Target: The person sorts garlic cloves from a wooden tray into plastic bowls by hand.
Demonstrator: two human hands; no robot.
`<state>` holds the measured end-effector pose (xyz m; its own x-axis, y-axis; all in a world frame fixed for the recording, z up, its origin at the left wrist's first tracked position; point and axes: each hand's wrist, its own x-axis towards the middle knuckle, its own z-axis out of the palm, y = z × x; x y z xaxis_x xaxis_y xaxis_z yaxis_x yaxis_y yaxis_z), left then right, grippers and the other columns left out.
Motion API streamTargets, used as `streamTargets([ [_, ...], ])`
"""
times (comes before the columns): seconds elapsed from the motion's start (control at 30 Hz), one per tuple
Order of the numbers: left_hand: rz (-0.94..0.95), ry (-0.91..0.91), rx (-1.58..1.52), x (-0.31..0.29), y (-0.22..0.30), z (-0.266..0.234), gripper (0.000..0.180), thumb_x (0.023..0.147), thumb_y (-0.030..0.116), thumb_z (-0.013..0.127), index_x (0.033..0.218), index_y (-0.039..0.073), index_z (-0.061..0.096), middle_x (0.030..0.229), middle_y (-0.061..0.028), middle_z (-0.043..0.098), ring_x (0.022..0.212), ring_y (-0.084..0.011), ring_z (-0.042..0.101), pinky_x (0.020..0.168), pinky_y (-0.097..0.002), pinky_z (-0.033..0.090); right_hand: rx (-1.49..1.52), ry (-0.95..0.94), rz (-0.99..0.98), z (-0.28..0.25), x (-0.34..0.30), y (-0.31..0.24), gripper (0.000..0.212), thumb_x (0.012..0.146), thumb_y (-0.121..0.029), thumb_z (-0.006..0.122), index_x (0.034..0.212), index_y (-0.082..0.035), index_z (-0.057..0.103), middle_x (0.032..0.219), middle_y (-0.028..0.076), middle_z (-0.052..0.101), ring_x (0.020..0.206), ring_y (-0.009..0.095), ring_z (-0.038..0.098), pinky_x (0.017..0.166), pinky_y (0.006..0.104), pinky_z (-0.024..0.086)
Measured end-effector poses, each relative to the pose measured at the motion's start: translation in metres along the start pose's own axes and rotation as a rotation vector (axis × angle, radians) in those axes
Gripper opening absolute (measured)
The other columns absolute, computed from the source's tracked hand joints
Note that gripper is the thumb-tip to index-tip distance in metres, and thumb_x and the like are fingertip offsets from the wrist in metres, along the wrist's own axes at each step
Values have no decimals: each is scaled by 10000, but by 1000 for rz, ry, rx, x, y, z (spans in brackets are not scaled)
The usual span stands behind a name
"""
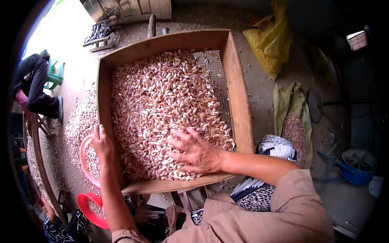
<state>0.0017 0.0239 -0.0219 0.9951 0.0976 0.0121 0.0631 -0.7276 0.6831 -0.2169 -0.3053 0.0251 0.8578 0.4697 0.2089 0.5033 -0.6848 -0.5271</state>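
Note:
A large wooden sieve (242,103) with a wire mesh bottom (216,69) spreads out before me. Unpeeled pinkish-white garlic cloves (162,95) cover most of it, and bare mesh shows along the right side. My left hand (102,142) grips the sieve's left wall near the front corner, its fingers closed over the edge. Fingers spread, my right hand (200,153) lies palm down on the cloves towards the front right. Its fingertips touch the pile, and I see nothing held in it.
Left of the sieve are a pink basin (83,158) and a red basin (82,205). Cloves litter the floor (79,117). A person in dark trousers (38,83) is beside a green stool (55,75). To the right are a yellow sack (265,46), an open sack (280,99) and a blue fan (354,176).

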Motion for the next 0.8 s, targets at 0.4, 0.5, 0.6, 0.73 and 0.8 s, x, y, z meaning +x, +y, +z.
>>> streamTargets([
  [0.4,-9,15,-16,4,-10,-1,492,1104,309,480,1406,-70,564,1366,-245,645,1281,-334,604,1111,-385,430,56,-10,-31,21,-3,-7,721,843,-424,759,1433,-85,522,1562,185,424,1514,391,318,1253,602,159],
  [0.5,-19,-9,-14,3,-4,-2,506,1104,311,481,1414,-81,556,1384,-250,634,1302,-333,592,1127,-384,420,20,-12,-68,23,-1,-10,693,815,-440,756,1387,-102,558,1544,173,444,1504,393,333,1245,617,173],
  [0.6,-34,-32,-52,7,-9,-4,523,1103,308,483,1430,-97,536,1407,-254,619,1325,-334,578,1148,-382,408,-26,-6,-116,25,1,-11,594,846,-460,704,1325,-130,583,1525,157,468,1492,384,355,1240,633,172],
  [0.73,-29,-21,-56,10,-14,-4,535,1100,307,492,1442,-103,524,1427,-256,606,1344,-338,564,1165,-382,394,-30,14,-137,25,3,-10,530,820,-455,718,1250,-159,626,1488,147,499,1487,382,369,1240,631,182],
  [0.8,-29,-11,-55,9,-12,-2,533,1098,304,496,1443,-102,524,1429,-258,604,1347,-340,561,1168,-382,390,-38,7,-149,26,2,-9,509,825,-451,716,1237,-164,638,1487,143,502,1483,379,376,1241,629,182],
])
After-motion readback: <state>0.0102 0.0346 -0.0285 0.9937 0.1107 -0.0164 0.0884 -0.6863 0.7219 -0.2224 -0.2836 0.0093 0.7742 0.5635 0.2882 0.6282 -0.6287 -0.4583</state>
